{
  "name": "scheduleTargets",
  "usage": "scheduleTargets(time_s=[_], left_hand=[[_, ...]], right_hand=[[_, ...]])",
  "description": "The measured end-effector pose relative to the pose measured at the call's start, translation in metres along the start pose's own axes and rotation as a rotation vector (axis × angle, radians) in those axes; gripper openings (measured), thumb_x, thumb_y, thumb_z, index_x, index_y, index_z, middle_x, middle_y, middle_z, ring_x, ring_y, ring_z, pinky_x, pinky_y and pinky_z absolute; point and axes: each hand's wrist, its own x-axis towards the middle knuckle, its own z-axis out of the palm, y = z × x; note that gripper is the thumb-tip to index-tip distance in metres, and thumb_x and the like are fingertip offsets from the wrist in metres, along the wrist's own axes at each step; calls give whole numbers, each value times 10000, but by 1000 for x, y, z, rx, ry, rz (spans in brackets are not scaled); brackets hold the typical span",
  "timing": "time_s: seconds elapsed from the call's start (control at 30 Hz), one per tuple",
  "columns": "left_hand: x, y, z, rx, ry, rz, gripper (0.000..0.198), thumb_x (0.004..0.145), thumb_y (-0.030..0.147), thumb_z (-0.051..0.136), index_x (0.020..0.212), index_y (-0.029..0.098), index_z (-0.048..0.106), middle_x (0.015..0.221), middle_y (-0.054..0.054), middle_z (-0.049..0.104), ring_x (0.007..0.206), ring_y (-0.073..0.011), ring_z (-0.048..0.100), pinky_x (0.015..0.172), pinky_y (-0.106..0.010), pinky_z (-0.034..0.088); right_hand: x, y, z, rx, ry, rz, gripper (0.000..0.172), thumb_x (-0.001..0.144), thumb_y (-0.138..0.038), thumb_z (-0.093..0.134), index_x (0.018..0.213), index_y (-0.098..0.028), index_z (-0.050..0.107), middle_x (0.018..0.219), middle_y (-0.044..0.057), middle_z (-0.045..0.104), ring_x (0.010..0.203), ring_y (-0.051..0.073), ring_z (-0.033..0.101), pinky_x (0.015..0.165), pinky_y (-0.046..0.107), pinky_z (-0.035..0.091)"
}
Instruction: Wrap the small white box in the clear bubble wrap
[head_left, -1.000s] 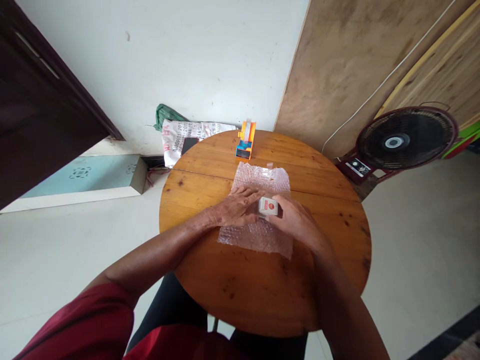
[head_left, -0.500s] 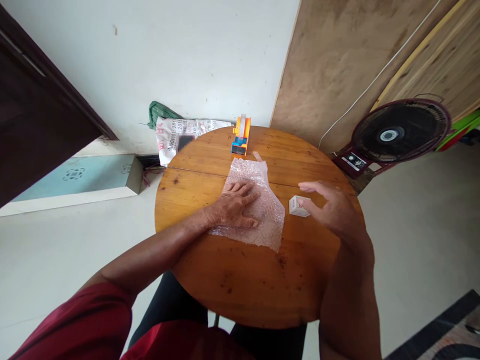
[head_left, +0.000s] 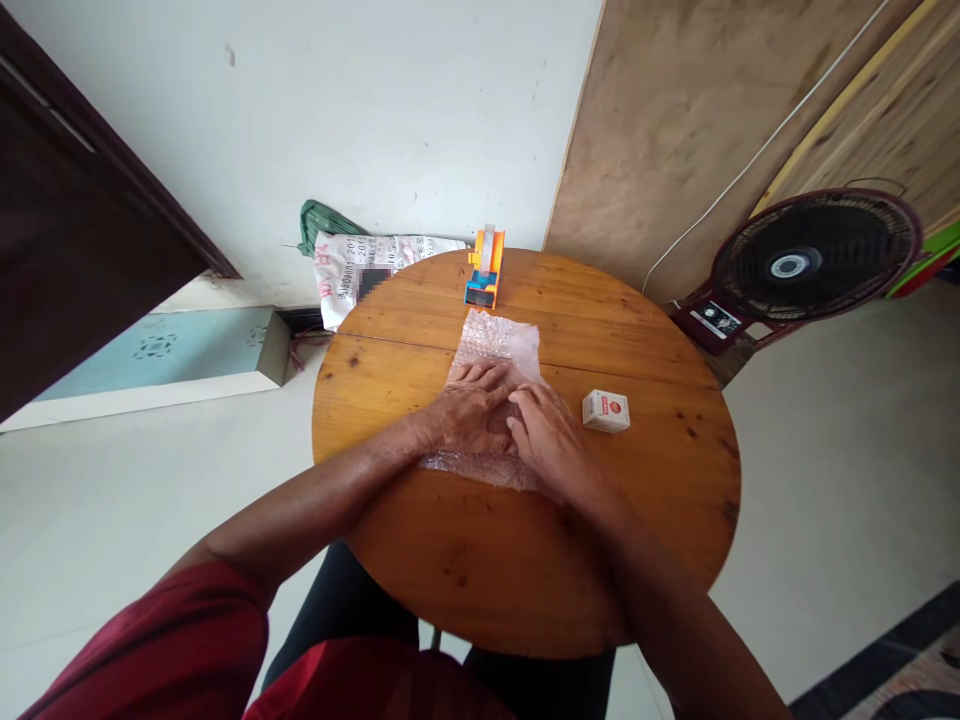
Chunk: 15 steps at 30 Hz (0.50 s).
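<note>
A sheet of bubble wrap (head_left: 487, 340) lies on the round wooden table (head_left: 480, 560). My left hand (head_left: 469, 415) rests flat on it, palm down with fingers stretched out. Close beside it, my right hand (head_left: 551, 435) is on the right part of the sheet, fingers bent and thumb near the fingertips, closed on the wrap. Both hands cover the middle of the sheet, and its right edge is mostly hidden. A small white box with a red mark (head_left: 606, 411) stands to the right of my right hand, apart from it.
An orange and blue tape dispenser (head_left: 486, 268) stands at the table's far edge. Behind the table are a printed white sack (head_left: 337, 265) and a green bag (head_left: 326, 225) by the wall. At the right is a dark fan (head_left: 817, 255).
My right hand has moved left from beside the small box onto the bubble wrap. The box is now uncovered. My left hand has stayed flat in place.
</note>
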Motion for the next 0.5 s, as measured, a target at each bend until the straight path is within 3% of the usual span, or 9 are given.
scheduleTargets(time_s=[0.1,0.27,0.4,0.5], left_hand=[[-1,-1,0,3,-12,1,967,756,707,659,1520,164,420,1600,-213,325,1473,-446,261,1182,-597,212],[-1,-6,1,32,3,-2,931,758,730,647,1472,155,484,1578,-205,367,1456,-430,304,1179,-583,240],[0,-8,1,13,126,27,736,837,711,573,1312,151,620,1436,-179,527,1328,-376,457,1123,-535,349],[2,-9,-1,-23,197,0,538,953,579,480,1188,133,668,1276,-160,620,1199,-311,545,1075,-477,419]], right_hand=[[6,16,-4,-115,-35,94,407,961,-245,498,1339,-100,541,1463,188,513,1347,329,446,1087,466,389],[14,27,-2,-267,-68,197,420,1012,-286,415,1379,-108,518,1454,169,537,1273,340,498,993,479,400],[17,30,2,-312,-29,186,372,1023,-280,399,1325,-131,557,1402,158,574,1222,312,515,941,435,392],[19,31,6,-319,6,183,348,1023,-298,403,1269,-142,593,1342,154,604,1167,307,528,906,424,392]])
